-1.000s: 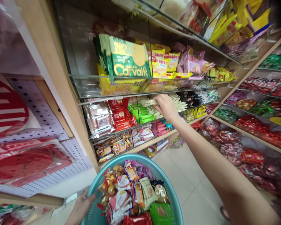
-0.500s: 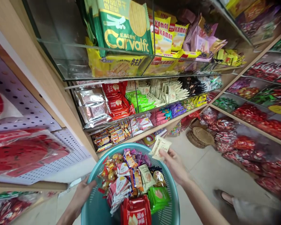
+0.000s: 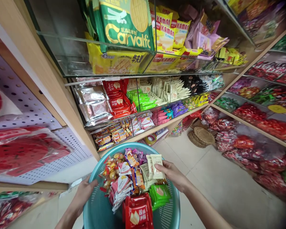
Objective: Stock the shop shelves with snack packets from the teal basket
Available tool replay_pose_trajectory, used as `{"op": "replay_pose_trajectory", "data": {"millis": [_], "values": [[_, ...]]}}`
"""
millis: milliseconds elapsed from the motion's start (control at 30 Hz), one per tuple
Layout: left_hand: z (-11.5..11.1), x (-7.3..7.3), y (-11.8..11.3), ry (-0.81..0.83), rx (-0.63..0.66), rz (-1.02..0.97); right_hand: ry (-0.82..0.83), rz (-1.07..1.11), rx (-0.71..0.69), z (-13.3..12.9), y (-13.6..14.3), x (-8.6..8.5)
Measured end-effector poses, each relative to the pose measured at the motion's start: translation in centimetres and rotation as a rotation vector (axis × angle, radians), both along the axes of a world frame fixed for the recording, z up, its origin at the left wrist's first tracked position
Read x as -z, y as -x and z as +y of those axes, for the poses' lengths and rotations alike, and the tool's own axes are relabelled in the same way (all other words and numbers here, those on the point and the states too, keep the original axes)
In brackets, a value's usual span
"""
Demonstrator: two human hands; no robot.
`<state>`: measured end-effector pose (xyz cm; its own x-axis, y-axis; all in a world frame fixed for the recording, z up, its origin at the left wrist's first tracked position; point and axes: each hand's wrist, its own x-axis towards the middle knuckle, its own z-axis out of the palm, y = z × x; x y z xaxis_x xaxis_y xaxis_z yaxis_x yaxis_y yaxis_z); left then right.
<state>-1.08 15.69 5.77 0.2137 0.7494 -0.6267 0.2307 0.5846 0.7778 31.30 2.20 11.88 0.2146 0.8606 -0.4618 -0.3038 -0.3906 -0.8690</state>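
My left hand point(image 3: 84, 193) grips the left rim of a teal plastic basket point(image 3: 90, 211), its thumb over the edge. My right hand point(image 3: 170, 173) pinches cream-coloured snack packets point(image 3: 156, 166) just above the basket's right side. Inside the basket lie red snack packets point(image 3: 138, 211), green packets point(image 3: 159, 194), pink-and-white packets point(image 3: 121, 190), orange-and-blue wrapped snacks point(image 3: 137, 177) and gold-wrapped sweets point(image 3: 113, 174). Another cream packet lies partly hidden under the held ones.
Glass-fronted shelves point(image 3: 124, 111) with sorted snacks stand ahead; a large green Carvalfo pack point(image 3: 126, 25) sits high up. Along the right are sweet shelves point(image 3: 264, 119) and bagged sweets point(image 3: 243, 152). Woven mats point(image 3: 201, 136) rest on the tiled floor. Pegboard point(image 3: 69, 149) is at left.
My right hand has moved left and down, bringing the cream packets from beyond the basket's far right rim to over its contents. The foot at lower right has gone out of view.
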Motion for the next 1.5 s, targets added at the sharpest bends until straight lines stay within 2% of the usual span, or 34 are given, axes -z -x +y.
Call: {"op": "replay_pose_trajectory", "data": {"millis": [133, 367, 567, 733, 1000, 1133, 1300, 1500], "values": [[-0.2, -0.4, -0.1, 0.007, -0.010, -0.006, 0.105, -0.154, -0.027, -0.3, 0.3, 1.3], [-0.4, -0.8, -0.2, 0.000, -0.009, 0.026, 0.091, -0.339, -0.126, -0.2, 1.2, 2.4], [-0.5, -0.8, 0.0, 0.005, -0.025, 0.000, 0.084, -0.618, -0.099, -0.4, 1.1, 3.0], [-0.7, -0.5, 0.3, 0.016, -0.012, -0.002, 0.135, -0.928, -0.180, -0.9, 1.9, 2.6], [-0.9, 0.0, 0.7, -0.032, 0.004, -0.028, 0.324, -1.303, -0.336, -1.1, 5.0, 0.6], [-1.0, 0.0, 0.9, -0.064, 0.004, 0.000, 0.356, -1.397, -0.370, -1.3, 6.4, 0.2], [-1.3, -0.3, 1.3, -0.062, 0.009, 0.006, 0.324, -1.496, -0.347, -1.9, 7.4, 0.4], [-1.8, -0.6, 2.1, -0.101, 0.003, 0.027, 0.304, -1.528, -0.328, -2.2, 8.0, 0.4]]}}
